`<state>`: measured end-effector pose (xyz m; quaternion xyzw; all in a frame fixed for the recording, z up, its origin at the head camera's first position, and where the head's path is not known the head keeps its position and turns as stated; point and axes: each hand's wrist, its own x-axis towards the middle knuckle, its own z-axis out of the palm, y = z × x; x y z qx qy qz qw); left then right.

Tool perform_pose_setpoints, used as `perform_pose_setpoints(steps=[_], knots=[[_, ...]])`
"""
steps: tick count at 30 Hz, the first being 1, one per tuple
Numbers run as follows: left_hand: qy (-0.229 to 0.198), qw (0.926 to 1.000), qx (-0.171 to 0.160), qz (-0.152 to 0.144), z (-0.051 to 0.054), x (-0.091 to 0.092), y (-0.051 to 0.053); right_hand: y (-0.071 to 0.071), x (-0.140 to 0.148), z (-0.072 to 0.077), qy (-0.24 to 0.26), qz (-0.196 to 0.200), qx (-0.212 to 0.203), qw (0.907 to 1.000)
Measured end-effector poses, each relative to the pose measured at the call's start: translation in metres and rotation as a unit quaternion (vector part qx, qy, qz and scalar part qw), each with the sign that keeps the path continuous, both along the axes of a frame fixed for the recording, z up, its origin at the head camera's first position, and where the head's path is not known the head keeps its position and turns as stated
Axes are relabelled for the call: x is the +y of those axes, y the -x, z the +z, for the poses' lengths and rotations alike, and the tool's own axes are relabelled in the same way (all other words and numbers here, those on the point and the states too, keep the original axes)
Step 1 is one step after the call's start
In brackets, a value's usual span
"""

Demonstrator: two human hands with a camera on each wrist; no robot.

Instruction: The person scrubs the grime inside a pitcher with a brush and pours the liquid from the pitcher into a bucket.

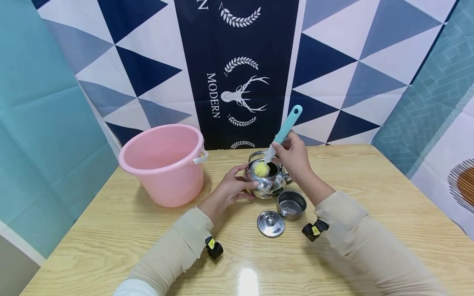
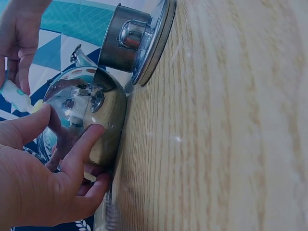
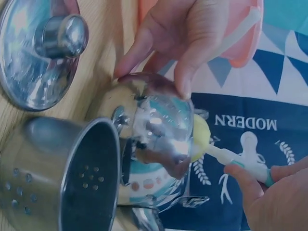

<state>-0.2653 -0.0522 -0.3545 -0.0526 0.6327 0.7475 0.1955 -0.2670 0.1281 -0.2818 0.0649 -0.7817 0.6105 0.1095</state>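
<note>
A shiny steel teapot (image 1: 268, 187) stands on the table with its top uncovered and its spout toward the right. My left hand (image 1: 234, 185) grips the pot's left side, thumb near the rim and fingers around the lower body. With my right hand (image 1: 294, 156) I pinch a cleaning brush (image 1: 286, 127) by its blue and white handle. The brush's yellow sponge head (image 1: 261, 169) sits at the pot's opening; how deep it reaches is hard to tell. In front of the pot are a perforated steel strainer cup (image 1: 291, 205) and the round lid (image 1: 271, 224) with its knob up.
A pink bucket (image 1: 166, 185) with a white handle stands on the left of the wooden table (image 1: 237, 255). Behind the table hangs a patterned cloth (image 1: 237, 49). The strainer and lid lie close between my forearms.
</note>
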Motion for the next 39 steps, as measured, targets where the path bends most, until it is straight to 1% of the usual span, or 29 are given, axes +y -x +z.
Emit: perform_pose_setpoints(steps=[3,6,9,12,15,19,24,29,34,39], knots=[[-0.004,1.0,0.005,0.001,0.0,0.0,0.0,0.003,0.001,-0.002,0.024,-0.018,-0.01,0.9995],[-0.008,0.9999,0.007,0.004,0.0,0.0,-0.001,0.006,0.004,-0.003,0.039,-0.036,-0.007,0.9985],[-0.009,0.9999,0.007,0.005,0.0,0.0,-0.001,0.007,0.007,-0.005,0.041,-0.054,-0.002,0.9977],[-0.009,0.9999,0.005,0.005,0.0,0.0,-0.001,0.007,0.009,-0.006,0.032,-0.061,0.006,0.9976],[-0.009,0.9999,0.006,0.006,0.0,0.0,-0.001,0.006,0.01,-0.006,0.015,-0.059,0.022,0.9979],[-0.011,0.9999,0.005,0.007,0.0,0.0,-0.001,0.002,0.011,-0.005,-0.022,-0.055,0.035,0.9976],[-0.012,0.9999,0.004,0.007,0.0,0.0,-0.002,-0.005,0.012,0.0,-0.068,-0.048,0.04,0.9957],[-0.008,0.9999,0.004,0.009,0.0,0.0,-0.002,-0.011,0.012,0.005,-0.093,-0.036,0.037,0.9943],[-0.003,0.9999,0.001,0.01,0.0,0.0,-0.001,-0.013,0.007,0.007,-0.087,-0.031,0.019,0.9955],[-0.005,1.0,0.001,0.008,0.0,0.0,-0.001,-0.012,0.002,0.006,-0.052,-0.026,-0.009,0.9983]])
